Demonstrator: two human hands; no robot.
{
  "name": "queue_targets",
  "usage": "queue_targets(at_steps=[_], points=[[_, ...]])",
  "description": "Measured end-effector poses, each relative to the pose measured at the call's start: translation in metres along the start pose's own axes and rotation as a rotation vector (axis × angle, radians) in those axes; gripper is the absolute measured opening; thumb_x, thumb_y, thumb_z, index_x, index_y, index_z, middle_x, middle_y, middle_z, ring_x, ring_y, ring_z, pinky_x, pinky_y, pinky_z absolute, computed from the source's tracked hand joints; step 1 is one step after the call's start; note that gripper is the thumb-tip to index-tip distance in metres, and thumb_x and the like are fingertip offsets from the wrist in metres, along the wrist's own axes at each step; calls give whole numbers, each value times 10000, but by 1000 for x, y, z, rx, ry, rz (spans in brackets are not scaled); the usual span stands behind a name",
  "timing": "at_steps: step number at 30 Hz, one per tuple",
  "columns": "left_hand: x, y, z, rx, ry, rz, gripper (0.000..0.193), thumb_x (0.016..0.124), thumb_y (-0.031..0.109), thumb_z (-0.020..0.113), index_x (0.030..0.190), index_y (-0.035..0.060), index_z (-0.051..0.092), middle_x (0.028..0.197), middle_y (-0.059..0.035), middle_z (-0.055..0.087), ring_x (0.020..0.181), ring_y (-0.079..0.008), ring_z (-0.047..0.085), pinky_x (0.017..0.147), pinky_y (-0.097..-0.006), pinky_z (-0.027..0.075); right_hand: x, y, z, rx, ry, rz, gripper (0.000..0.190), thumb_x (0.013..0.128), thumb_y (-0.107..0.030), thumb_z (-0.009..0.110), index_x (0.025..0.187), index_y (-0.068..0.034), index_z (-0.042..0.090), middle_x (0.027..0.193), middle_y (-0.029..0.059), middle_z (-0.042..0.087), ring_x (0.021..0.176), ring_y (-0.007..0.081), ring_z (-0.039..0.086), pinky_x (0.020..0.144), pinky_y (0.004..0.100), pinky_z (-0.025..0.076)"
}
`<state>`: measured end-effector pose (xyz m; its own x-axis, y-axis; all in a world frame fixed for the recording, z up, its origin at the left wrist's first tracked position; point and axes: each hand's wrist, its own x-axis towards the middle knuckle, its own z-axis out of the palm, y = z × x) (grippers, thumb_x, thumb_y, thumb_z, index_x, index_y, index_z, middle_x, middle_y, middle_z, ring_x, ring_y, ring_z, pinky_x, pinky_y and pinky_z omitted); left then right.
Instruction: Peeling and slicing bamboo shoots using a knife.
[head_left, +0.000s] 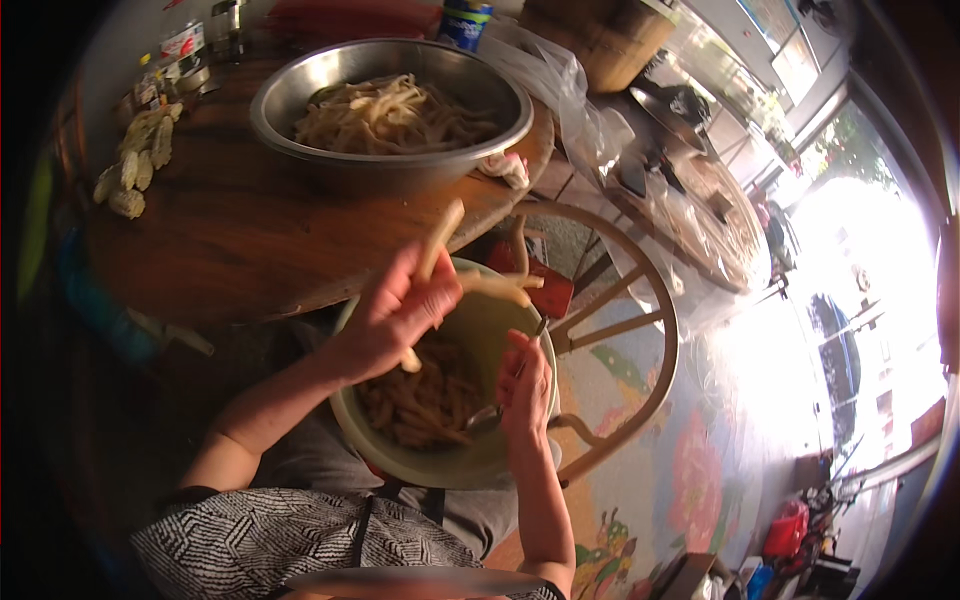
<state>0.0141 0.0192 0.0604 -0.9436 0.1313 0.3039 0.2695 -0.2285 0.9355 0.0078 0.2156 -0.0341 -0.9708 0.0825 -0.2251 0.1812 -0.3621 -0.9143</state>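
My left hand (401, 319) grips several pale, elongated food strips (442, 232) above a pale green tub (442, 476). Some of them fork or splay out to the right, and I cannot tell what food they are. Inside the tub at my lap lies a heap of browner pieces (420, 397). Over the tub's right side, my right hand (525, 382) is closed around a metal utensil, likely a spoon (484, 416), its lower end pointing into the tub. On the wooden table ahead stands a wide stainless steel bowl (390, 150) holding a pile of long pale strips (397, 116).
Peeled corn cobs or similar pieces (139, 161) lie at the table's left, near bottles (184, 52). A crumpled cloth (506, 169) sits by the bowl. A curved chair (664, 315) stands right of the tub; clear plastic sheeting (600, 135) hangs beyond.
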Motion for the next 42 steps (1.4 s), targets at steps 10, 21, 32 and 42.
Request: queue_targets(at_steps=[10,21,32,42], points=[[134,97,-107,1131,283,382,278,946,257,612,1067,26,517,889,-37,521,801,-123,501,699,-271,422,-8,-2,5,-245,-155,-186,221,1023,-202,460,1077,-37,598,761,-25,535,626,44,466,545,194,365],[47,-12,11,1235,-564,64,186,862,198,626,976,55,656,814,-135,686,781,-305,673,706,-429,512,-3,-14,-2,-61,35,-266,267,1033,-284,452,1080,-58,586,615,-47,414,509,15,379,459,163,362],[33,-284,-59,1391,-907,9,452,850,233,593,1284,111,580,1220,-179,614,1109,-370,594,948,-429,471,-3,-4,-10,46,25,-201,255,1029,-263,457,1122,-77,603,656,-63,396,541,10,327,463,169,256],[69,-179,-22,936,-852,-481,445,785,278,694,1181,85,633,1010,-153,676,862,-240,654,757,-354,525,-1,-4,-12,48,7,-196,238,1021,-254,477,1088,-65,606,645,-64,378,539,16,305,467,181,247]])
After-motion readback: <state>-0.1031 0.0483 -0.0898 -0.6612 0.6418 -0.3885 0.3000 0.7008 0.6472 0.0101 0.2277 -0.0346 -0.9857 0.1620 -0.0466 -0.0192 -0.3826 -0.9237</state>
